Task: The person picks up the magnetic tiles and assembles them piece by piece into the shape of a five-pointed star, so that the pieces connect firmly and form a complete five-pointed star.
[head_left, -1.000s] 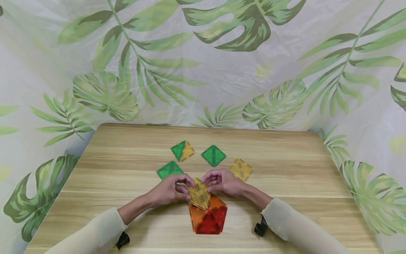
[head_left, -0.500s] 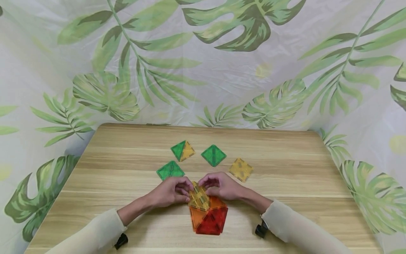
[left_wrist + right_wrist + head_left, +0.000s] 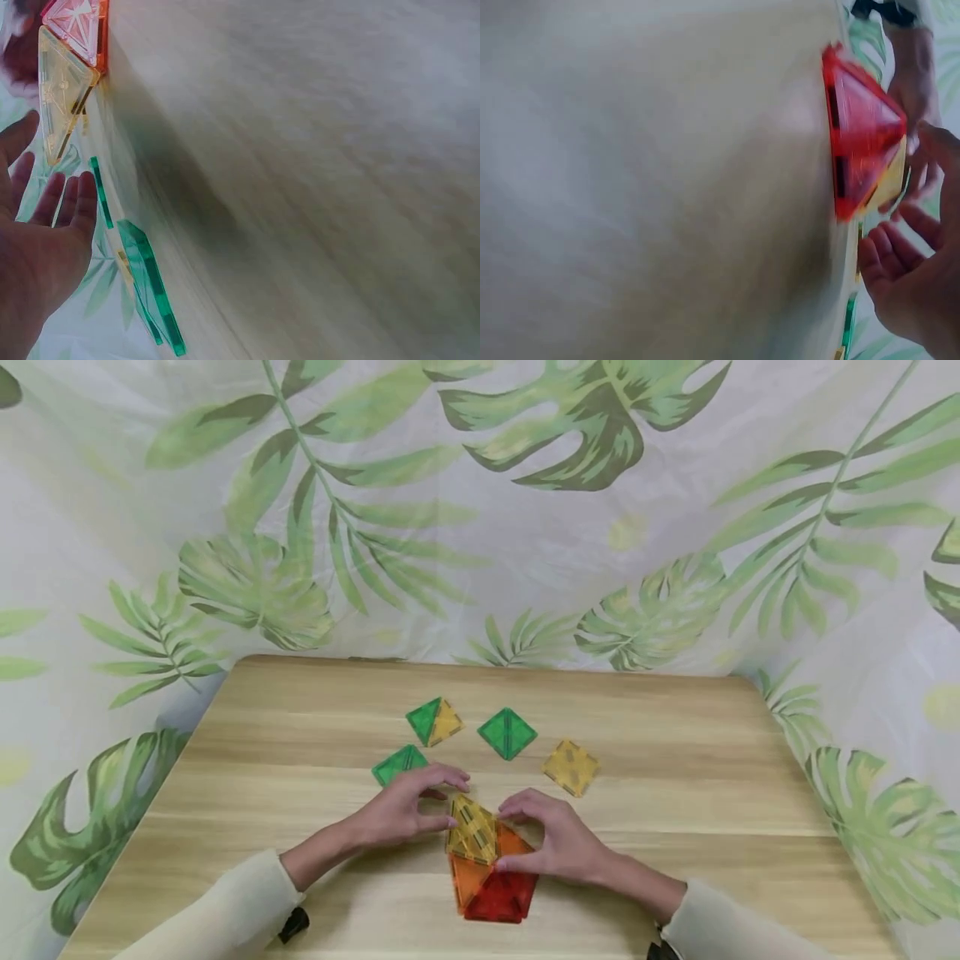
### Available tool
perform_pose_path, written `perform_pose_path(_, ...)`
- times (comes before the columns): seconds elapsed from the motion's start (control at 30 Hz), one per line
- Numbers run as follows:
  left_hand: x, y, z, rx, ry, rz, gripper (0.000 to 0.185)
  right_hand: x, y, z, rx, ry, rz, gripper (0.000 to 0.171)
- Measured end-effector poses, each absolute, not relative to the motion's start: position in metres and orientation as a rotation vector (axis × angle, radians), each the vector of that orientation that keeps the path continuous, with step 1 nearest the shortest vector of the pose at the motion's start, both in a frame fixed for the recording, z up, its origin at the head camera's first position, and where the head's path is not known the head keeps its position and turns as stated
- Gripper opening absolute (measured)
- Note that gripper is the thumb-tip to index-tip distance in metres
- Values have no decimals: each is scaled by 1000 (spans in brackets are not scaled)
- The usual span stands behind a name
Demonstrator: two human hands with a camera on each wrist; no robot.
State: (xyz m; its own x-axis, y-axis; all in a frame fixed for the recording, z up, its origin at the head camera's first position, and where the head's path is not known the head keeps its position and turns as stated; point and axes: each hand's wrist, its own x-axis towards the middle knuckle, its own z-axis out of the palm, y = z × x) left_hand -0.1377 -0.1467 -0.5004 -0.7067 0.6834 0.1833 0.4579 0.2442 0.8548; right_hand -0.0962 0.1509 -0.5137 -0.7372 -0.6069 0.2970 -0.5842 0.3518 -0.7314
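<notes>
Magnetic tiles form a small peaked structure on the table, with red tiles (image 3: 504, 893) and orange tiles (image 3: 468, 878) in front and yellow tiles (image 3: 472, 835) at the back left. My left hand (image 3: 401, 806) is at its left, thumb tip right at the yellow edge, fingers loosely stretched; in the left wrist view the fingers of this hand (image 3: 45, 232) spread below the yellow tile (image 3: 64, 94). On the other side, my right hand (image 3: 566, 843) has its thumb tip at the peak and its fingers just behind. The right wrist view shows its fingers relaxed beside the red tiles (image 3: 859, 135).
Beyond the hands lie flat tile pairs: a green-and-yellow pair (image 3: 435, 721), a green pair (image 3: 507, 733) and a second green pair (image 3: 399, 763) partly behind the left hand. A yellow pair (image 3: 572, 767) lies at the right. A leaf-patterned cloth (image 3: 525, 552) hangs behind the wooden table (image 3: 300, 710).
The yellow tiles, earlier held between both hands, now sit against the orange tiles. Both hands have loosened; the right moved right and toward the front, and the left fingers lifted.
</notes>
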Motion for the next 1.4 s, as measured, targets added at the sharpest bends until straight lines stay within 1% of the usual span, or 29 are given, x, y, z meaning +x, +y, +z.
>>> perform_pose_path(0.13, -137, -141, -498, 1127, 2313, 1312, 39, -77, 152, -515, -1153, 2703, -1241, 63)
perform_pose_path(0.23, -138, -137, -498, 1182, 2318, 1247, 34, -69, 152, -517, -1174, 2786, -1157, 67)
perform_pose_path(0.3, -139, -134, -497, 1210, 2309, 1215, 30, -66, 153, -519, -1193, 2821, -1123, 66)
perform_pose_path(0.43, -139, -133, -496, 1224, 2311, 1179, 25, -67, 157, -519, -1213, 2840, -1115, 57)
perform_pose_path(0.6, -139, -140, -495, 1221, 2370, 1162, 26, -77, 163, -518, -1181, 2842, -1140, 46)
perform_pose_path(0.97, -137, -152, -493, 1219, 2497, 1073, 29, -111, 176, -511, -1105, 2770, -1090, 37)
perform_pose_path(1.2, -137, -152, -495, 1198, 2499, 1097, 30, -127, 178, -508, -1156, 2711, -1025, 35)
perform_pose_path(1.3, -137, -156, -494, 1156, 2504, 1129, 31, -133, 173, -503, -1187, 2688, -1060, 35)
perform_pose_path(1.4, -138, -162, -493, 1095, 2523, 1184, 32, -139, 164, -496, -1149, 2656, -1131, 35)
